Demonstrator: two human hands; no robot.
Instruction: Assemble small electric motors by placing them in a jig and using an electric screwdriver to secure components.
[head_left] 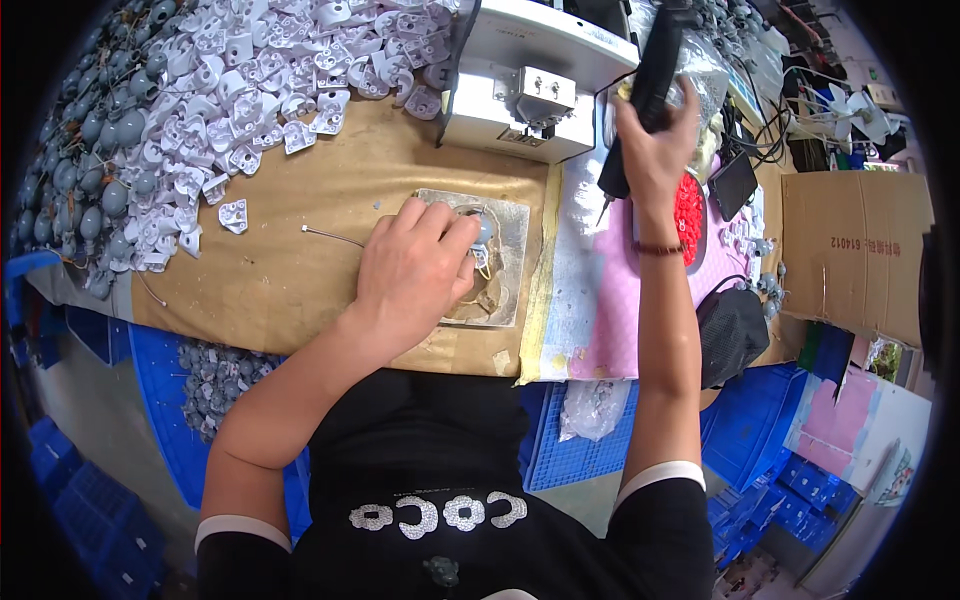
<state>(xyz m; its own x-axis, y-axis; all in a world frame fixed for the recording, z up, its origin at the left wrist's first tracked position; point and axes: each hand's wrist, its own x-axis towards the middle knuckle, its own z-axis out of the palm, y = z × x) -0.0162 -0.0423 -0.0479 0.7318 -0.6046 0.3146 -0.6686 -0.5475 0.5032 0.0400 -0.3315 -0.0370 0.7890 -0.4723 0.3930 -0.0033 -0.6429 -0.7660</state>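
Observation:
My left hand (415, 262) rests over a flat metal fixture plate (508, 285), its fingers bent and closed on a small grey rounded part with a thin wire (484, 232). The fingers hide much of that part and the hollow around it. Higher up on the right, my right hand (658, 150) grips a black electric screwdriver (640, 110), whose thin bit slants down to the left above the blue and pink mat. Left of my left hand lies a thin cable with a small white end (330, 236).
White plastic pieces (290, 60) are heaped at the far left, next to many grey bulb-shaped parts (90, 190). A white metal machine (530, 105) stands behind the fixture. A tray of red pieces (689, 215), a black pouch (733, 335) and a cardboard box (850, 255) are at the right.

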